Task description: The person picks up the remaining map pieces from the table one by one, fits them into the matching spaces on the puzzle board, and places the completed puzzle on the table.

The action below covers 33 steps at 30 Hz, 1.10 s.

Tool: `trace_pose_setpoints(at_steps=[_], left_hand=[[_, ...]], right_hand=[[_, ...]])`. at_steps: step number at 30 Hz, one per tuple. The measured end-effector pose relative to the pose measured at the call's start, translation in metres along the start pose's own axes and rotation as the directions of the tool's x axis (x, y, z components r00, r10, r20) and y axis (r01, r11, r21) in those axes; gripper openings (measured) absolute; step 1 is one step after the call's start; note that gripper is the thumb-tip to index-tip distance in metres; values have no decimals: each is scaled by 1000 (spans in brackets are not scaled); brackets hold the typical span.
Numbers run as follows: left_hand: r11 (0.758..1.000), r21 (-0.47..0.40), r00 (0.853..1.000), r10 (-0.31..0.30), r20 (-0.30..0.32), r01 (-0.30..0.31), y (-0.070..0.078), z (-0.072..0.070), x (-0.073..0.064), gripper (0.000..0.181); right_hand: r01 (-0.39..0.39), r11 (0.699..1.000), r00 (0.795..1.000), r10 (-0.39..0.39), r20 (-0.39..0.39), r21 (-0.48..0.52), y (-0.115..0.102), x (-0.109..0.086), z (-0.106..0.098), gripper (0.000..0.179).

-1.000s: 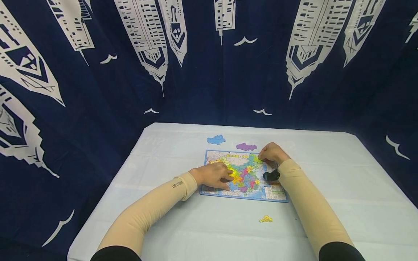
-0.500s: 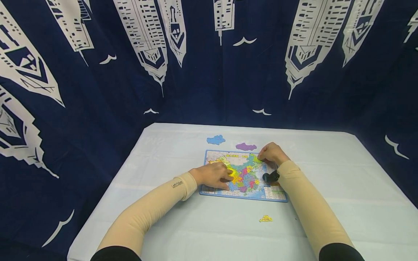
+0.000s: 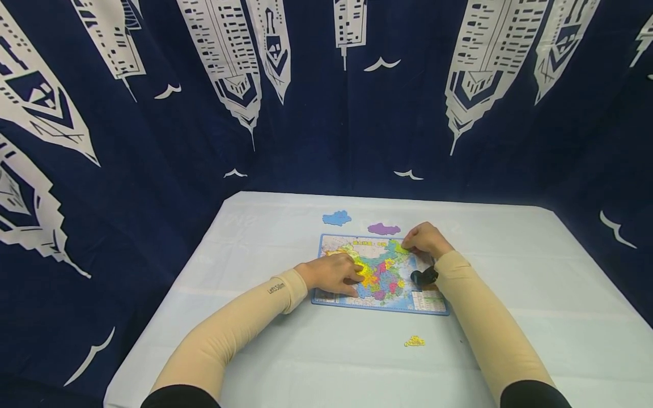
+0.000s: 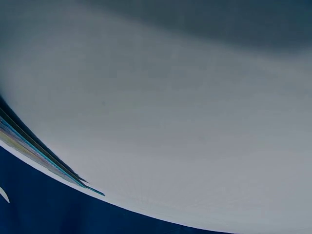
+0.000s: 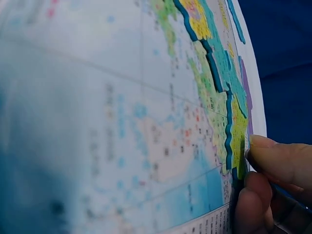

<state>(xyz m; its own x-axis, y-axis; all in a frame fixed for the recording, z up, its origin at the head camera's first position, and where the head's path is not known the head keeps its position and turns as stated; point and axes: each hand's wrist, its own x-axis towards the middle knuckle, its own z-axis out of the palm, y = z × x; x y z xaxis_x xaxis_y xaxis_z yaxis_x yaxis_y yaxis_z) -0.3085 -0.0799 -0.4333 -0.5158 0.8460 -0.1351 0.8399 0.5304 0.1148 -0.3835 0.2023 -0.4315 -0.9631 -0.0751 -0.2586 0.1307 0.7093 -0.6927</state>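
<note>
A map puzzle board (image 3: 334, 241) with a blue rim lies on the table, covered with colourful fitted pieces. My left hand (image 3: 331, 274) rests on its left part, fingers loosely spread over the orange and yellow pieces. At the upper right corner of the map, my right hand (image 3: 427, 239) pinches a yellow-green puzzle piece (image 5: 238, 139) by its outer edge, between thumb and fingers. In the right wrist view this piece lies beside the teal one, its thick dark-blue side showing. The left wrist view catches only the board's edge (image 4: 44, 157), without the hand.
Beyond the board lie a blue puzzle piece (image 3: 336, 218) and a purple puzzle piece (image 3: 384, 229). A small yellow puzzle piece (image 3: 415, 341) lies in front of it. A black wrist camera (image 3: 423, 276) hangs under the right wrist. Dark blue printed cloth (image 3: 326, 141) stands behind the white table (image 3: 306, 362).
</note>
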Motion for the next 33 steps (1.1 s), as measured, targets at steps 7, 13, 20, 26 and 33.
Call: trace_pose_setpoints(at_steps=[7,13,20,26,33], left_hand=[[1000,0,1000,-2,7,2,1,1,1,46],[1000,3,1000,-2,9,2,1,1,2,46],[1000,5,1000,6,6,-6,1,0,1,46],[1000,-3,1000,7,-3,-7,2,0,2,46],[1000,-13,1000,0,-9,0,2,1,1,45]], right_hand=[[0,1000,1000,0,5,26,2,0,-1,14],[18,999,1000,-18,1,36,5,0,-4,16],[50,999,999,-50,9,18,2,-9,-13,17],[91,996,996,-91,27,-18,1,-19,-20,19],[162,985,985,-159,62,-51,-2,-36,-29,19]])
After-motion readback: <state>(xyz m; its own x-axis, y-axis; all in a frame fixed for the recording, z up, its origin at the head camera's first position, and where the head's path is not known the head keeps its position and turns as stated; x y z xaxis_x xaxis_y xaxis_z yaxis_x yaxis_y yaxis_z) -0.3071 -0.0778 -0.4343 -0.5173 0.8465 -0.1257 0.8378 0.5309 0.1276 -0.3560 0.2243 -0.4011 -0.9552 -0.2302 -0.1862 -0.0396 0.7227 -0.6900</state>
